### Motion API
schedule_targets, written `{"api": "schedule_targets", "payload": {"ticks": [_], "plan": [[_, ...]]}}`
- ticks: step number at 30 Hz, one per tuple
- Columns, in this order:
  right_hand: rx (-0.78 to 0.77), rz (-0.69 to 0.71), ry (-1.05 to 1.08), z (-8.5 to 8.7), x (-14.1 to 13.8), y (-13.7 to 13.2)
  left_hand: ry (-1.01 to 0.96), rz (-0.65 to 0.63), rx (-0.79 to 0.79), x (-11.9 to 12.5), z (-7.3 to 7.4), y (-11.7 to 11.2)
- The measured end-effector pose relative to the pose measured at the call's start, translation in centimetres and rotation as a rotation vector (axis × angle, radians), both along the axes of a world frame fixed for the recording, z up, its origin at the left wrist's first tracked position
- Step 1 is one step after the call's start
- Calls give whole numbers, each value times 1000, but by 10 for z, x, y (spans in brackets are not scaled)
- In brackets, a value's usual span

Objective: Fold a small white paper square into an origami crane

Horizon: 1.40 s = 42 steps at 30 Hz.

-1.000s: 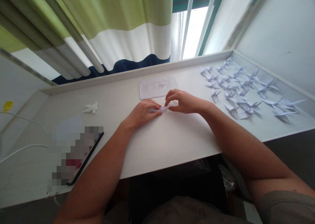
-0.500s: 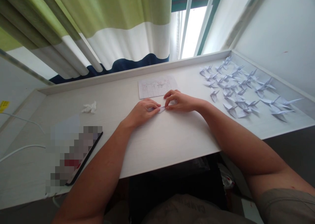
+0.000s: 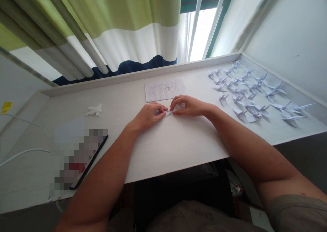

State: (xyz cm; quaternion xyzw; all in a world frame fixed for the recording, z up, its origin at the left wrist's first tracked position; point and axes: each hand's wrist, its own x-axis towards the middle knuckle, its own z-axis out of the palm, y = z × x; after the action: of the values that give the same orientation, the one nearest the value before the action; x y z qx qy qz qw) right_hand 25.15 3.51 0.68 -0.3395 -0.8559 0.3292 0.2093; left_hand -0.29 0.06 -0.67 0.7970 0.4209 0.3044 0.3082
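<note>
A small piece of folded white paper (image 3: 169,113) is pinched between my two hands, just above the desk. My left hand (image 3: 151,114) grips its left end with thumb and fingers. At the other end, my right hand (image 3: 187,105) closes on it with thumb and fingertips. Both palms and fingers hide most of the paper, so its full shape cannot be made out. Right behind my hands lies a printed sheet (image 3: 163,90) with a table of lines on it. Several folded paper cranes (image 3: 237,97) stand grouped on the right side of the desk.
A tablet-like device (image 3: 88,160) with a blurred screen lies at the left, with a pale paper sheet (image 3: 69,131) by it. Behind them sits a crumpled tissue (image 3: 94,110). White cables (image 3: 24,153) cross the left edge. A raised ledge (image 3: 143,75) borders the desk's back.
The whole view has shifted slightly. Both hands keep hold of the folded paper in nearly the same place; a little more of it shows between the fingers.
</note>
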Motion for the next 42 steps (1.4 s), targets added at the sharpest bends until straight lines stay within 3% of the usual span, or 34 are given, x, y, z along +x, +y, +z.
{"api": "schedule_targets", "payload": {"ticks": [9, 14, 20, 27, 35, 42], "plan": [[-182, -211, -5, 2, -10, -4, -88, 15, -109, 0, -4, 0], [-271, -285, -17, 7, -10, -7, -86, 59, -57, 1, -7, 3], [-276, -207, -80, 11, -12, -12, -45, 25, 18, 1, -10, 5], [-256, -241, -130, 15, -15, -14, -39, 32, 38, 0, -10, 4], [-358, -346, -51, 9, -21, -17, -47, -10, 78, 2, -11, 3], [-368, -368, 181, -1, -27, -15, -32, 5, 63, 5, -10, 2]]}}
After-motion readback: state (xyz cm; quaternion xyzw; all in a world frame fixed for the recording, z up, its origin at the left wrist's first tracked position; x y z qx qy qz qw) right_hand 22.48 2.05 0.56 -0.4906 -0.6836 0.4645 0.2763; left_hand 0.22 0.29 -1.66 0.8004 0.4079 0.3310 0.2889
